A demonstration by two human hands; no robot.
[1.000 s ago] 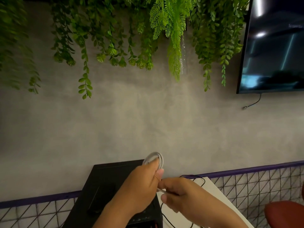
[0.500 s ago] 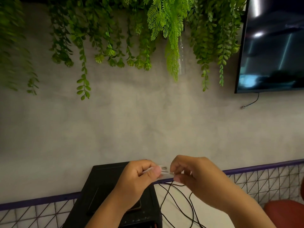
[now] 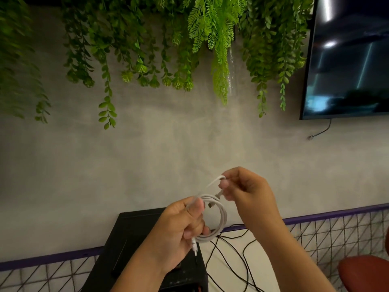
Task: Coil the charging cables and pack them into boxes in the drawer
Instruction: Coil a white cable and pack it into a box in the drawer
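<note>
White cable (image 3: 224,220), coiled, is held above a black box (image 3: 134,239): the loops are gripped in the curled left hand (image 3: 181,230), the free end pinched by the right hand (image 3: 246,192). Right of the box, black cords (image 3: 243,252) are strewn over a white top (image 3: 229,268). A mesh rail (image 3: 336,232) and grey wall (image 3: 147,165) are set behind the box.

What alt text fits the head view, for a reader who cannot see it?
The left hand grips a coiled white cable while the right hand pinches its loose end above the coil. Behind are a black box, black cords, hanging plants and a wall screen.
</note>
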